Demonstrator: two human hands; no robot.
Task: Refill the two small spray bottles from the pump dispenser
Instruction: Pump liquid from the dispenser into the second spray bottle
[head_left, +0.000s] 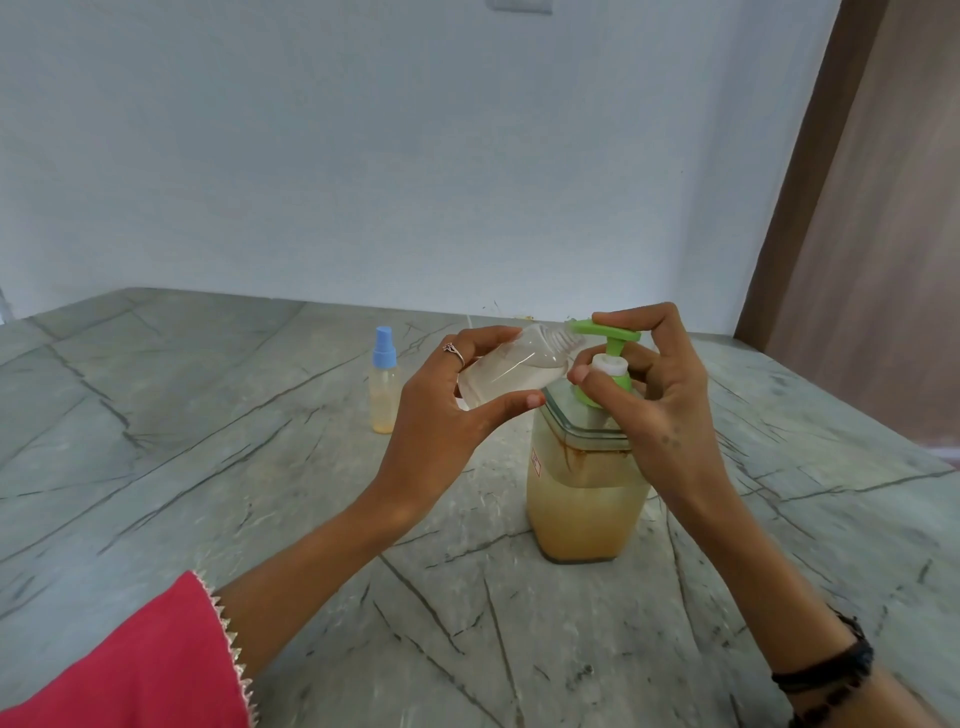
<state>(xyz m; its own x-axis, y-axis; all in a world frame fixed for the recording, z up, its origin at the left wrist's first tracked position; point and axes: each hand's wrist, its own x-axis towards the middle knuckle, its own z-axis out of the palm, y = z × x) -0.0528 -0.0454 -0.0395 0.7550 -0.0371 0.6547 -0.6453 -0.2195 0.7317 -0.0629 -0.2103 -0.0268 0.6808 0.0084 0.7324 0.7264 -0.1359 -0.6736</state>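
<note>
Uncapped spray bottle (511, 371) gripped by left hand (447, 415), tilted, neck touching pump dispenser (587, 483) spout; right hand (654, 395) fingers curled around pump head (605, 332).

A grey-green stone bench (218, 467) fills the lower half of the view, its polished surface crossed by dark veins and thin cracks. Its far edge meets a plain pale blue-white wall (415, 156), evenly and softly lit, with no hard shadows. At the very top of the wall sits the lower edge of a small grey plate (519, 5), perhaps a switch. On the right a brown wooden panel (862, 208), a door or frame, runs slanting down to the bench.
</note>
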